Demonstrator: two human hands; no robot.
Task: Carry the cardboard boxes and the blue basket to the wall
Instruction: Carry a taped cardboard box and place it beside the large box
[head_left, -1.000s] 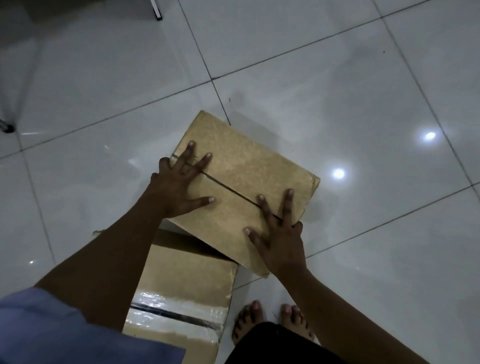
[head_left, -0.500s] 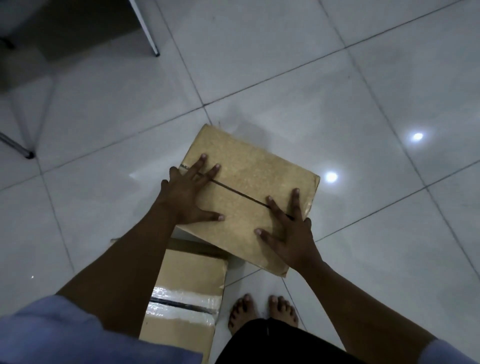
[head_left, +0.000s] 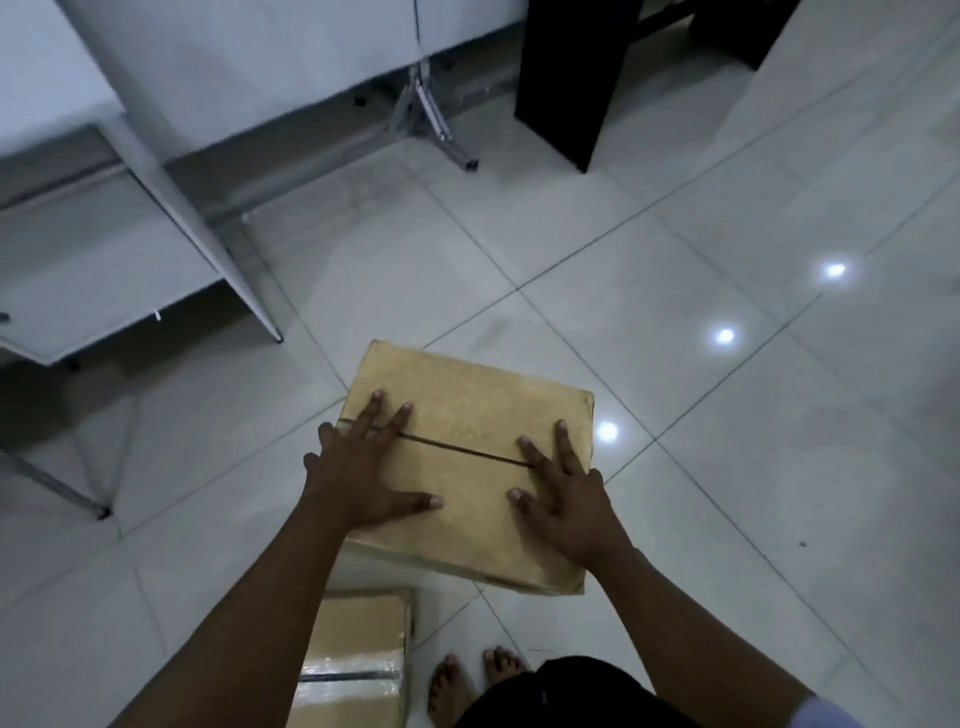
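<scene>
A plain brown cardboard box (head_left: 467, 410) with a dark seam across its top is held between my two hands, above the tiled floor. My left hand (head_left: 358, 467) presses its left side with fingers spread over the top. On the right end, my right hand (head_left: 566, 499) does the same. A second cardboard box (head_left: 358, 649), sealed with shiny tape, lies on the floor below my left forearm, partly hidden by it. No blue basket is in view.
My bare feet (head_left: 467, 680) stand beside the taped box. A white table with slanted metal legs (head_left: 208, 234) is at the left, a metal stand (head_left: 436, 124) and a dark furniture panel (head_left: 571, 78) farther ahead. Glossy white tiles (head_left: 779, 467) spread to the right.
The view has tilted up and forward, and the table, stand and dark panel have come into sight. The box has stayed between my hands and now overlaps the taped box less.
</scene>
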